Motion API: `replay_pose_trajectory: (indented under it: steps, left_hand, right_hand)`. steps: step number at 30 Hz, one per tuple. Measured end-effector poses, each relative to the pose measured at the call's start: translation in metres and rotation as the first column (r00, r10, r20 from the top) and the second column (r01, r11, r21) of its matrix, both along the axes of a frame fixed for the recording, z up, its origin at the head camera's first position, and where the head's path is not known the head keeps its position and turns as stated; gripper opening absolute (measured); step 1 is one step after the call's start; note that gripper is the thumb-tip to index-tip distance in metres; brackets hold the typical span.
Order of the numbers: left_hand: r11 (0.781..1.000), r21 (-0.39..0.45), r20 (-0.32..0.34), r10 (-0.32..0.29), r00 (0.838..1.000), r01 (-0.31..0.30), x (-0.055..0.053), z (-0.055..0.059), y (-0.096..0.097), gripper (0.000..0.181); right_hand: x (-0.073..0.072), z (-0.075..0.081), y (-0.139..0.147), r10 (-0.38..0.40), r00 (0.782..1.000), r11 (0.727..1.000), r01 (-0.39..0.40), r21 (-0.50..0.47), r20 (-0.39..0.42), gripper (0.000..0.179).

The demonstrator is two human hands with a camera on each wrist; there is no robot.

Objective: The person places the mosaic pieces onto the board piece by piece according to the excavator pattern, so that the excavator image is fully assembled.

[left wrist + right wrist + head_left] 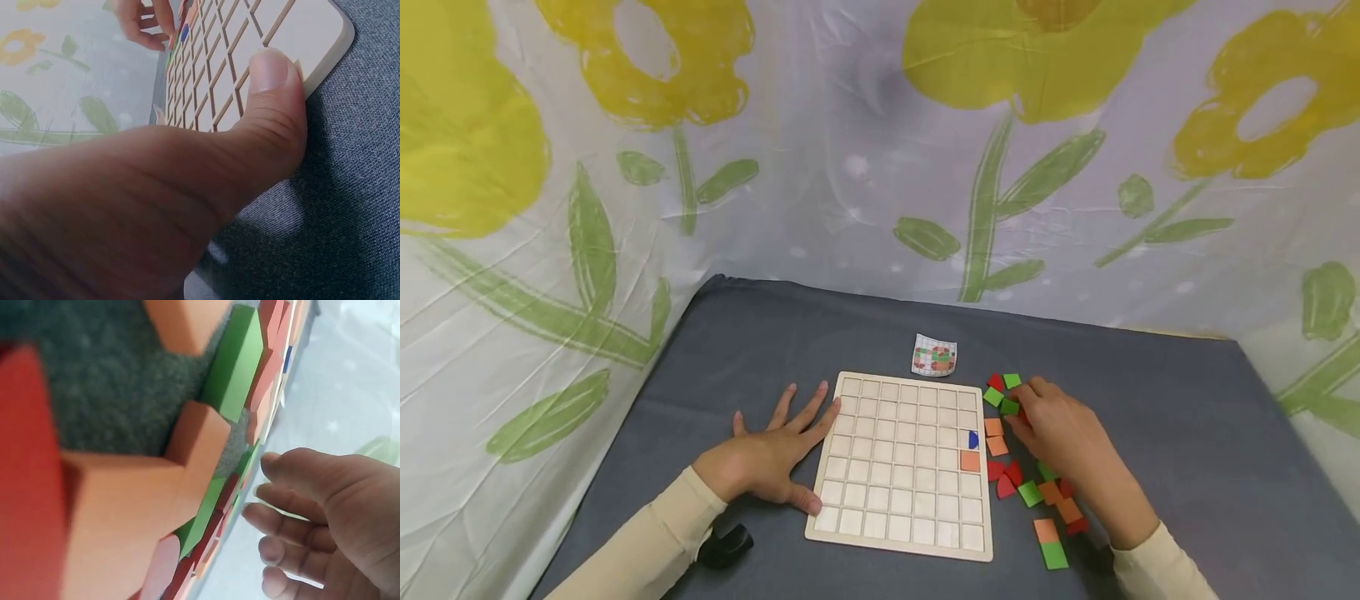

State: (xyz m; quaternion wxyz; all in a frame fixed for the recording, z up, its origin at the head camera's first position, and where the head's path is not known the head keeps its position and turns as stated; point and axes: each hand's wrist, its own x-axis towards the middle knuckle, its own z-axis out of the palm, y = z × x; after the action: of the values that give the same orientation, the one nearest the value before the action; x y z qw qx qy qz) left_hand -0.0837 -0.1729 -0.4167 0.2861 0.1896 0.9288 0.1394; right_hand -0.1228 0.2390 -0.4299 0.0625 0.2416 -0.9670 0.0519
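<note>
While a flower-printed cloth (850, 167) hangs behind, the dark grey tabletop (760, 333) carries a wooden grid board (883, 475), roughly midway between its left and right edges. Resting against the board's left side is the left hand (775, 458), fingers spread apart, thumb by the near left corner. Just past the board's right edge, the right hand (1063, 429) bends down — I cannot tell whether its grip is clamped on anything. Toward the tabletop's far edge lies a pattern card (934, 356). On the tabletop's right side are scattered green squares (1055, 556), orange squares (994, 427) and red round-edged pieces (1006, 486). In the board's right column sit an orange tile (970, 461) and, one cell farther, a blue half-disc (973, 439). Picking out a piece seems the step in hand — the next move probably calls for lifting one clear of its neighbours and lowering it squarely into a cell.
</note>
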Motion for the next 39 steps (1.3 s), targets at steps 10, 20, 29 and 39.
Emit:
replay_pose_trajectory:
  steps: [10,20,29,39]
  left_hand:
    - [1.0,-0.01,-0.005,0.001,1.0,-0.001,-0.001,-0.002,-0.001,0.136]
    - [1.0,0.015,-0.001,0.002,1.0,-0.002,0.0,0.001,0.0,0.136]
    - [1.0,0.008,-0.001,0.004,1.0,-0.004,0.001,0.001,-0.001,0.137]
    - [1.0,0.014,0.001,0.001,1.0,-0.001,0.001,0.002,-0.001,0.136]
  right_hand:
    - [-0.009,0.003,-0.004,-0.014,0.999,0.998,0.011,0.06,0.05,0.034]
    - [-0.011,0.007,-0.006,-0.027,0.993,0.997,0.019,0.076,0.112,0.027]
    - [-0.01,0.008,-0.006,-0.014,0.976,0.997,-0.003,0.074,0.218,0.025]
    - [-0.011,0.01,-0.002,-0.021,0.95,0.997,-0.003,0.078,0.31,0.027]
